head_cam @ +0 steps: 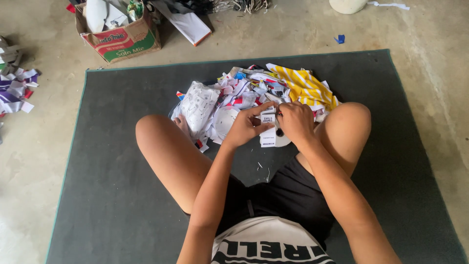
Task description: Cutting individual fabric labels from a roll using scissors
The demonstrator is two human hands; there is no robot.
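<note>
I sit cross-legged on a dark grey mat. My left hand and my right hand meet in front of me, both pinching a small white printed paper tag. The tag hangs between my fingers just above the near edge of a pile of paper and fabric scraps. A yellow-and-white striped cloth piece lies on the pile's right side. A white printed plastic bag rests on its left side.
A cardboard box with crumpled items stands on the concrete floor at the back left. More scraps lie at the far left edge. A white round object sits at the top right, a small blue scrap near it.
</note>
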